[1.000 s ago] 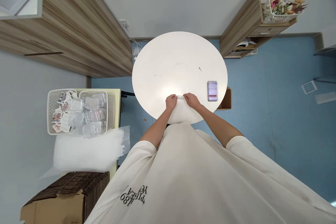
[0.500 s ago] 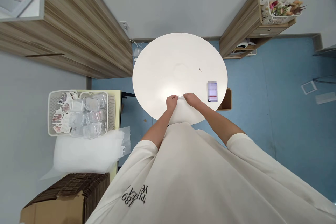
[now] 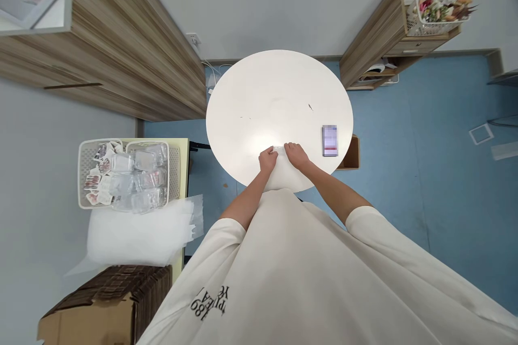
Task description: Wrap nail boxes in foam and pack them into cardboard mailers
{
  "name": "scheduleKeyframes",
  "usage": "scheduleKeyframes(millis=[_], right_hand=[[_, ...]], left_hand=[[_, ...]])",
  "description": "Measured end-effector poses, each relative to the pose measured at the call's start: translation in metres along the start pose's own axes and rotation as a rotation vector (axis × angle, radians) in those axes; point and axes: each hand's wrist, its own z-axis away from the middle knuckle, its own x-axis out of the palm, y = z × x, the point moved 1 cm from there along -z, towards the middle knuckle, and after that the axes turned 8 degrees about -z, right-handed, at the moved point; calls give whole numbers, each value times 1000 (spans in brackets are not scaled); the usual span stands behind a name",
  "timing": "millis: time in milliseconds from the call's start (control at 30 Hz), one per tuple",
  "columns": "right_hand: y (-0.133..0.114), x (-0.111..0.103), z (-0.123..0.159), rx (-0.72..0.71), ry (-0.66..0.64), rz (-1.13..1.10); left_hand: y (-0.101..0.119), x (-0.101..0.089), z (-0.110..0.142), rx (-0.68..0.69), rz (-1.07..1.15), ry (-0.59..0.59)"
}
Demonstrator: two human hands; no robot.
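Left hand (image 3: 267, 159): Where the tabletop (image 3: 279, 81) nears its six o'clock edge, we see curled fingers pinching one end of a clear strip (image 3: 278, 149).
Right hand (image 3: 297, 154): Its fingers bend closed over the other end; paired grips, we judge, keep the piece level.
Clear strip: Thin, glossy and plastic-looking, it spans the gap between the hands, toward six o'clock; we cannot make out what lies beneath.
Tabletop: Round, smooth and white, with a few dark marks (image 3: 310, 107); its flatness probably steadies the work.
Phone (image 3: 329, 140): A flat slab, screen up at four o'clock, perhaps put there to stay readable yet apart from our hands.
White sheets (image 3: 140, 234): Off at eight o'clock, a soft, filmy stack with ragged ends.
Baskets (image 3: 174, 172): Just beyond, perforated plastic, likely keeping the boxy clear packs (image 3: 149, 178) together.
Cabinets (image 3: 145, 43): Streaky wood grain, at ten and two o'clock.
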Motion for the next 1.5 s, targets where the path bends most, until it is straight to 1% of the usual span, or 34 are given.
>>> scheduleKeyframes(millis=[100,167,267,367,467,533,700,833,933,1067,1167,1267,1400,1500], right_hand=[[3,-4,-6,33,7,-11],[5,-5,-11,71,33,-57],[8,-3,-18,154,109,-185],[10,5,-23,241,179,-357],[12,13,-20,303,152,-494],[13,17,-14,331,131,-543],[13,28,10,367,174,-622],[9,36,24,363,198,-660],[5,39,25,350,196,-688],[2,39,19,336,176,-711],[2,37,17,330,166,-704],[5,31,18,322,166,-688],[12,12,21,299,173,-676],[14,-6,19,254,189,-670]], left_hand=[[-6,4,3,-16,29,0],[-9,6,5,-8,43,-22],[-14,9,8,8,63,-50],[-18,12,7,18,68,-68],[-20,14,6,27,75,-95],[-21,14,7,39,82,-101],[-23,11,11,9,54,-89],[-27,7,14,-13,37,-113],[-29,5,11,0,60,-135],[-28,3,5,8,78,-140],[-26,0,3,3,49,-143],[-21,-7,2,13,6,-125],[-12,-25,5,56,-23,-54],[-4,-41,13,70,-30,1]])
